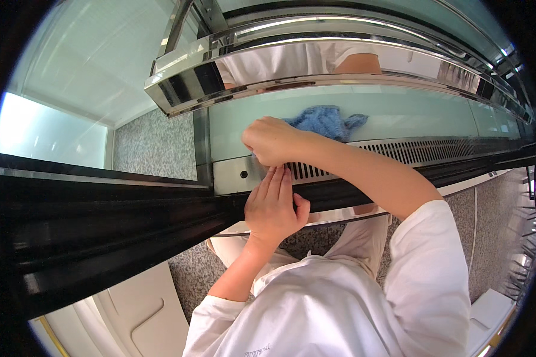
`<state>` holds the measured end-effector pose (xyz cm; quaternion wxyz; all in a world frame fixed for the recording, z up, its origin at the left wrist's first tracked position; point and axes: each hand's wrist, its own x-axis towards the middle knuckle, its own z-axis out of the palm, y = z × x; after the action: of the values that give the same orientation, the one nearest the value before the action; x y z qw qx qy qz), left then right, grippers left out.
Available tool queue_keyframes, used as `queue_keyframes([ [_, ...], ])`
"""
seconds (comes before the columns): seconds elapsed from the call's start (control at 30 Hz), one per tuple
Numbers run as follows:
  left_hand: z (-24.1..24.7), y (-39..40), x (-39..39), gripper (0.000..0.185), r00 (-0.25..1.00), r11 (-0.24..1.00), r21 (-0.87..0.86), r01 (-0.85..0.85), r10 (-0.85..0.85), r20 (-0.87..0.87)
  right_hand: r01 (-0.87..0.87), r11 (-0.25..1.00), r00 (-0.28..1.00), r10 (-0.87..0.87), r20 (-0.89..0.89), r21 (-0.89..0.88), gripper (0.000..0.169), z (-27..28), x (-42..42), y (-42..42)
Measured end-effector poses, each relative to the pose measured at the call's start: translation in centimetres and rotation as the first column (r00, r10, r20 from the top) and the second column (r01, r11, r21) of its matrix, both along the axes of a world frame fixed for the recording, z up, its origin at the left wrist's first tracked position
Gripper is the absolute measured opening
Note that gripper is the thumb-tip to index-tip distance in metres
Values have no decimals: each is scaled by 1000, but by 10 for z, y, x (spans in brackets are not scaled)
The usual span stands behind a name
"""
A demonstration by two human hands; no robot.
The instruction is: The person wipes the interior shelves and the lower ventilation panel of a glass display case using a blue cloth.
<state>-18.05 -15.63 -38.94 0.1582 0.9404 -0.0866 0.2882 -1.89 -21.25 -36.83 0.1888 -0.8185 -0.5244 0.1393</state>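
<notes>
My right hand (270,140) is curled, knuckles up, at the left end of a crumpled blue cloth (326,121). A bit of blue shows beneath its fingers, and the wrist hides part of the cloth. The rest of the cloth lies on the pale glass-like floor panel (411,111) of a display case. Nearer to me, my left hand (274,205) lies across the black front rail, its fingers straight and thumb apart. Its fingertips reach the slotted metal vent strip (411,149), just below my right hand. I see nothing held in the left hand.
A mirror-like metal shelf beam (295,67) spans the case above the cloth. A thick black frame (116,223) runs along the left front. A glass panel (89,58) stands at the left. White panels (143,308) are below, with speckled flooring (455,223) at the right.
</notes>
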Motion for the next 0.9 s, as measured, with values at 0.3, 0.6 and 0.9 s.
queue_keyframes([
  [0.3,1,3,-3,37,999,999,-28,-22,21,-26,160,900,987,-135,90,-405,3,32,38,-165],
  [0.6,4,-4,-1,39,999,1000,15,-25,26,-43,102,994,993,-100,54,-33,7,-19,17,-97],
  [0.9,3,1,-3,41,1000,999,34,-4,4,-15,142,986,982,-130,140,-83,7,-3,12,-139],
])
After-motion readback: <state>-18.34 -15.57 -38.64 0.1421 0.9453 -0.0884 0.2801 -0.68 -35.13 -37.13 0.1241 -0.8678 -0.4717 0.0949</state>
